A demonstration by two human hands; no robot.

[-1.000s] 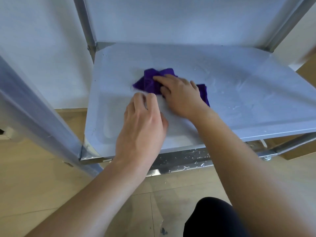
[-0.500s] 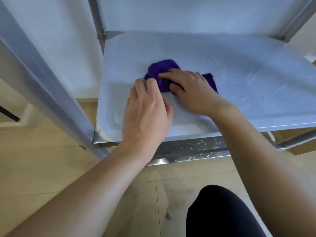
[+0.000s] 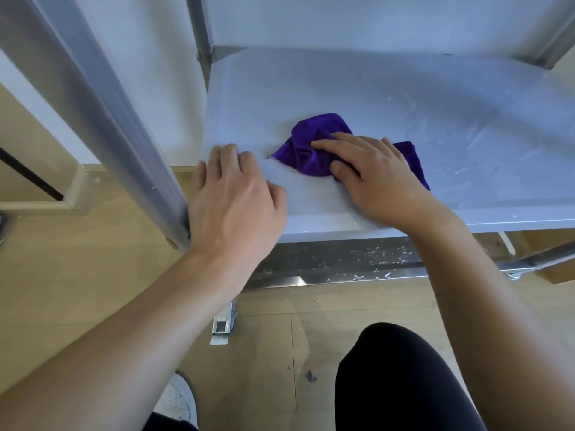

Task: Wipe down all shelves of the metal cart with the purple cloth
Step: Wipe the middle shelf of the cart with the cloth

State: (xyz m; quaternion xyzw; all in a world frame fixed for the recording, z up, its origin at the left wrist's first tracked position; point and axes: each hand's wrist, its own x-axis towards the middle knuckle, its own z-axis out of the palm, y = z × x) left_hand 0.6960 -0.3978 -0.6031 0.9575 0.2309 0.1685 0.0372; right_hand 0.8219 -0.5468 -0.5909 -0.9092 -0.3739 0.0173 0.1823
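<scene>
Pressing down on the purple cloth (image 3: 306, 150), your right hand (image 3: 378, 181) lies palm-down with the fingers (image 3: 348, 144) spread flat over the fabric and the thumb tucked against its near edge; the grip is a flat press more than a clench, and you cannot tell from this view whether any fabric is pinched underneath. Your right forearm runs from the lower right up and leftward onto the shelf (image 3: 342, 88), with the wrist crossing the shelf's front edge.

Your left hand (image 3: 235, 200) is released and holds nothing: it rests palm-down on the shelf's front left corner, fingers together and pointing away from you, just beside the cart's upright post (image 3: 102, 113). It sits left of the cloth and apart from it.

The cloth is bunched on the middle of the shelf, toward the front. Its long axis runs roughly left to right along the shelf, with a crumpled lobe sticking out left of your right hand and a flatter corner showing past its right side.

Water droplets (image 3: 373, 259) bead on the lower shelf (image 3: 311, 265), visible beneath the front edge of the shelf.
</scene>
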